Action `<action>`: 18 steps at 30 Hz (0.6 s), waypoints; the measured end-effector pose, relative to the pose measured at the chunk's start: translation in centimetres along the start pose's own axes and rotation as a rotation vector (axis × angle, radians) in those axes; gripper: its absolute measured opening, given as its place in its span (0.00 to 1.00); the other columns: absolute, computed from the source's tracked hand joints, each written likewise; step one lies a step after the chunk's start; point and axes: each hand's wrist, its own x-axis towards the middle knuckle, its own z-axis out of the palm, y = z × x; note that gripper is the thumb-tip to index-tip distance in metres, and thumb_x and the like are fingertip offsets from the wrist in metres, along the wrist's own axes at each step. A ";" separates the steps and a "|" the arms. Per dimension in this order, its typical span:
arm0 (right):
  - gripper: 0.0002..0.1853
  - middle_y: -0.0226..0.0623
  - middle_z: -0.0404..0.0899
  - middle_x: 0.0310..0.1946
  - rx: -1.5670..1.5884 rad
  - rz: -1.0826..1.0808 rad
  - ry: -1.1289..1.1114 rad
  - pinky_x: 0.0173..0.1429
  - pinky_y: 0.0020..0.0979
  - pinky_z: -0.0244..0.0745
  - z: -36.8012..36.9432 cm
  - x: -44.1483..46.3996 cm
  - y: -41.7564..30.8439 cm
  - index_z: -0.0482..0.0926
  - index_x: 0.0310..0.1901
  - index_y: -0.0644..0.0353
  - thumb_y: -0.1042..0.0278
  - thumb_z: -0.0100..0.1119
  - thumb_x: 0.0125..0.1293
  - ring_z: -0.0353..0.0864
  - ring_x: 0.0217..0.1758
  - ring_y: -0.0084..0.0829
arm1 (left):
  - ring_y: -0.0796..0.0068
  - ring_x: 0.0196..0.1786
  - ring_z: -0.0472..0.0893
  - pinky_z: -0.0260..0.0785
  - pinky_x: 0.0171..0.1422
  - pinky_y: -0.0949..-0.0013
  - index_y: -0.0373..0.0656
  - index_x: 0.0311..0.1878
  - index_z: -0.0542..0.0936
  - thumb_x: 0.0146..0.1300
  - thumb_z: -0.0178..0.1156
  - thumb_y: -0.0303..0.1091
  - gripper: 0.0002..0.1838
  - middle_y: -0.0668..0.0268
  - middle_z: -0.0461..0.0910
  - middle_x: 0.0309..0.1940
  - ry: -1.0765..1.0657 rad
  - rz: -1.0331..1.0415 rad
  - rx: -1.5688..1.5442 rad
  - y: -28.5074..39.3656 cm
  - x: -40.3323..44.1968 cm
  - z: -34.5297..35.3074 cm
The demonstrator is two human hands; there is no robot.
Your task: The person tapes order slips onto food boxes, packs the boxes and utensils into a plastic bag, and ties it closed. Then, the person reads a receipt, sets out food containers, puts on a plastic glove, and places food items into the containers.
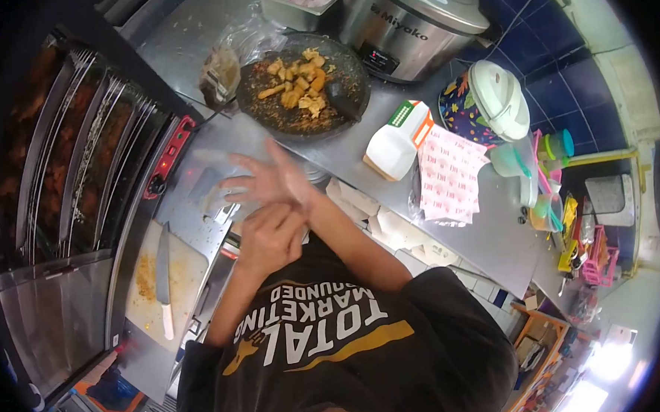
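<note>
My right hand (273, 181) is held up with its fingers spread, smeared by motion. Thin clear film shows around its fingers and looks like a disposable plastic glove. At the right wrist, my left hand (273, 237) is closed in a pinch, apparently on the glove's cuff, which its fingers partly hide. Beyond both hands lies a dark stone mortar plate (254, 113) with fried chunks (301, 88) and ground seasoning on it. A dark pestle (343, 101) rests at its right side. A cutting board (188, 280) with a knife (163, 267) lies to the left.
An open paper box (394, 149) and pink printed wrapping sheets (451, 171) lie right of the mortar. Behind stand a Miyako rice cooker (403, 34), a metal tray (290, 14) and a patterned container (459, 104). A glass display case (59, 168) borders the left side.
</note>
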 end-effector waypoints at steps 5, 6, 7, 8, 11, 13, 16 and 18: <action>0.52 0.51 0.66 0.70 -0.029 -0.032 -0.017 0.72 0.51 0.63 -2.4 -4.0 -6.8 0.59 0.76 0.51 0.15 0.38 0.63 0.68 0.68 0.50 | 0.60 0.33 0.81 0.77 0.40 0.61 0.39 0.38 0.81 0.47 0.64 0.25 0.12 0.61 0.78 0.30 -0.003 0.166 -0.088 1.3 6.0 6.2; 0.52 0.50 0.67 0.70 -0.036 -0.071 0.059 0.71 0.51 0.63 -3.2 -4.4 -7.9 0.60 0.76 0.50 0.15 0.38 0.63 0.69 0.68 0.49 | 0.60 0.33 0.81 0.77 0.40 0.61 0.39 0.38 0.81 0.47 0.64 0.25 0.12 0.61 0.78 0.30 0.004 0.151 -0.087 1.7 6.6 7.1; 0.47 0.47 0.67 0.70 -0.130 -0.094 0.129 0.70 0.48 0.66 -1.5 -5.3 -9.9 0.61 0.76 0.51 0.21 0.42 0.68 0.70 0.67 0.44 | 0.61 0.34 0.82 0.77 0.40 0.61 0.39 0.38 0.81 0.47 0.64 0.26 0.12 0.61 0.78 0.30 -0.082 0.142 -0.104 2.2 6.9 7.8; 0.47 0.47 0.67 0.70 -0.129 -0.078 0.127 0.70 0.48 0.66 -2.1 -5.4 -10.8 0.61 0.76 0.51 0.21 0.42 0.68 0.70 0.67 0.44 | 0.62 0.35 0.82 0.78 0.41 0.62 0.39 0.38 0.81 0.47 0.64 0.26 0.12 0.62 0.79 0.30 -0.168 0.131 -0.121 2.6 7.2 8.6; 0.34 0.45 0.69 0.70 -0.484 -0.235 0.319 0.70 0.41 0.68 -5.7 -4.4 -13.5 0.66 0.73 0.58 0.43 0.52 0.75 0.73 0.67 0.41 | 0.59 0.32 0.82 0.77 0.38 0.61 0.39 0.39 0.80 0.52 0.64 0.24 0.10 0.61 0.79 0.29 -0.065 0.021 -0.199 1.2 7.5 11.5; 0.31 0.49 0.76 0.64 -1.426 -0.514 0.556 0.67 0.36 0.72 -9.8 -1.2 -17.6 0.70 0.70 0.61 0.50 0.57 0.73 0.78 0.63 0.39 | 0.59 0.27 0.81 0.75 0.34 0.61 0.37 0.44 0.80 0.60 0.64 0.24 0.09 0.58 0.79 0.27 0.070 -0.136 -0.296 -0.3 8.0 12.8; 0.24 0.53 0.81 0.54 -1.899 -0.613 0.705 0.65 0.44 0.74 -12.2 2.2 -23.4 0.78 0.59 0.60 0.65 0.60 0.60 0.77 0.62 0.51 | 0.62 0.26 0.81 0.74 0.33 0.63 0.36 0.47 0.78 0.63 0.64 0.26 0.11 0.57 0.79 0.28 -0.083 -0.509 -0.353 -2.0 7.5 13.9; 0.22 0.50 0.82 0.52 -2.240 -0.316 0.430 0.64 0.45 0.73 -14.4 4.5 -25.6 0.79 0.56 0.59 0.67 0.62 0.58 0.78 0.60 0.51 | 0.66 0.25 0.80 0.72 0.32 0.65 0.37 0.52 0.76 0.64 0.64 0.27 0.14 0.58 0.78 0.27 -0.079 -0.517 -0.357 -4.0 6.1 15.9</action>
